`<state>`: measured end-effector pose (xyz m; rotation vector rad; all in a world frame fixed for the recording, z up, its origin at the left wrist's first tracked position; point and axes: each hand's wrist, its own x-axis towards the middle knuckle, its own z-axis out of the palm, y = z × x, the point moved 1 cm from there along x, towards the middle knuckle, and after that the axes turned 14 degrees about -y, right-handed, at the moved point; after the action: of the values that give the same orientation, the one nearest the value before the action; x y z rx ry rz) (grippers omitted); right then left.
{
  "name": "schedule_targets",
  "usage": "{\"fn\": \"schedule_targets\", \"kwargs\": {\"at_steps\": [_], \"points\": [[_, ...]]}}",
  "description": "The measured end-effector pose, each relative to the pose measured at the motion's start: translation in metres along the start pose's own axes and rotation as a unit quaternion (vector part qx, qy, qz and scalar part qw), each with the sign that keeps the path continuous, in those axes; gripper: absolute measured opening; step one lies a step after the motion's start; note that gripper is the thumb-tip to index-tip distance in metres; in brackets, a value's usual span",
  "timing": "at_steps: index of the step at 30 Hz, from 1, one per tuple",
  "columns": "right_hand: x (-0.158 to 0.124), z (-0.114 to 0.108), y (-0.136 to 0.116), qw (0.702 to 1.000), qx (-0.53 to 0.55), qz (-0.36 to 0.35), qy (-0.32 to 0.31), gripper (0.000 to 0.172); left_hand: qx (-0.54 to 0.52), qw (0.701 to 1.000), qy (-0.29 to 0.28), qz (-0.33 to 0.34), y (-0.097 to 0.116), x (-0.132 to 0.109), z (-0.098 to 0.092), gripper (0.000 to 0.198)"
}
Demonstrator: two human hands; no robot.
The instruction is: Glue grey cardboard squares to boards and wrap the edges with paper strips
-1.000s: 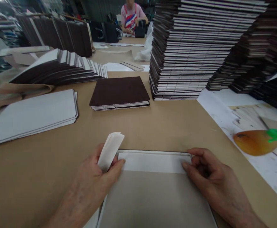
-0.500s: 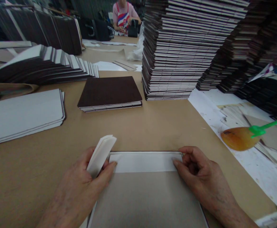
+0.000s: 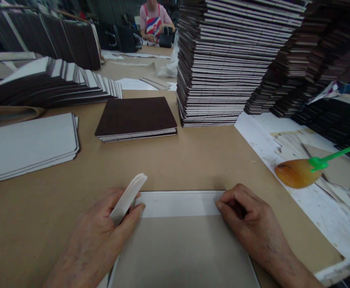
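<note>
In front of me lies a grey-beige flat panel [image 3: 181,252], with a white strip [image 3: 178,204] across its far edge. My left hand [image 3: 99,232] is closed round a small bundle of white strips [image 3: 128,199] that stands up between thumb and fingers. Its thumb also rests on the left end of the strip on the panel. At the far right corner my right hand [image 3: 253,224] is closed in a pinch, thumb and forefinger on the strip's right end. Its other fingers are curled and partly hidden.
Beyond the panel lies a short stack of dark brown panels [image 3: 137,116]. A tall stack [image 3: 223,72] rises behind to the right. Pale panels [image 3: 31,140] lie left. An orange bottle with a green nozzle [image 3: 296,173] lies right on white paper. Another person [image 3: 155,20] sits far back.
My right thumb and forefinger have moved slightly left and closed together at the strip's corner. The bundle in my left hand has turned more edge-on. The view has shifted slightly.
</note>
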<state>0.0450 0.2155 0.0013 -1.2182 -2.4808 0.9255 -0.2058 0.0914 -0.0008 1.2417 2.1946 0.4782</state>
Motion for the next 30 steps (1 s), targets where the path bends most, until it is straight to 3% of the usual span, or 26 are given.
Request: {"fn": "schedule_targets", "kwargs": {"at_steps": [9, 13, 16, 19, 21, 23, 25, 27, 30], "points": [[0.001, 0.000, 0.005, 1.000, -0.013, 0.005, 0.004, 0.014, -0.026, 0.997, -0.064, -0.027, -0.003, 0.004, -0.002, 0.034], [0.006, -0.005, 0.010, 0.999, -0.040, 0.032, -0.003, 0.011, -0.062, 0.994, -0.070, -0.064, -0.007, 0.006, -0.006, 0.034], [-0.006, -0.018, 0.015, 0.997, -0.059, 0.046, 0.020, 0.010, -0.054, 0.994, -0.056, -0.071, -0.009, 0.001, -0.013, 0.037], [-0.044, -0.029, 0.015, 0.995, -0.064, 0.052, 0.055, 0.013, -0.018, 0.998, -0.049, -0.044, -0.012, -0.018, -0.020, 0.037], [-0.077, -0.029, 0.012, 0.994, -0.069, 0.028, 0.074, 0.021, 0.004, 0.999, -0.051, 0.021, -0.013, -0.040, -0.022, 0.035], [-0.107, -0.021, 0.009, 0.989, -0.108, -0.044, 0.090, 0.028, 0.014, 0.994, -0.054, 0.095, -0.013, -0.066, -0.020, 0.031], [-0.128, -0.007, 0.006, 0.971, -0.179, -0.135, 0.079, 0.047, 0.023, 0.988, -0.069, 0.137, -0.014, -0.090, -0.012, 0.031], [-0.137, 0.010, 0.003, 0.947, -0.247, -0.200, 0.041, 0.068, 0.049, 0.982, -0.103, 0.152, -0.017, -0.109, -0.001, 0.051], [-0.136, 0.028, 0.000, 0.931, -0.294, -0.214, -0.031, 0.082, 0.114, 0.968, -0.144, 0.170, -0.025, -0.123, 0.018, 0.079]]}}
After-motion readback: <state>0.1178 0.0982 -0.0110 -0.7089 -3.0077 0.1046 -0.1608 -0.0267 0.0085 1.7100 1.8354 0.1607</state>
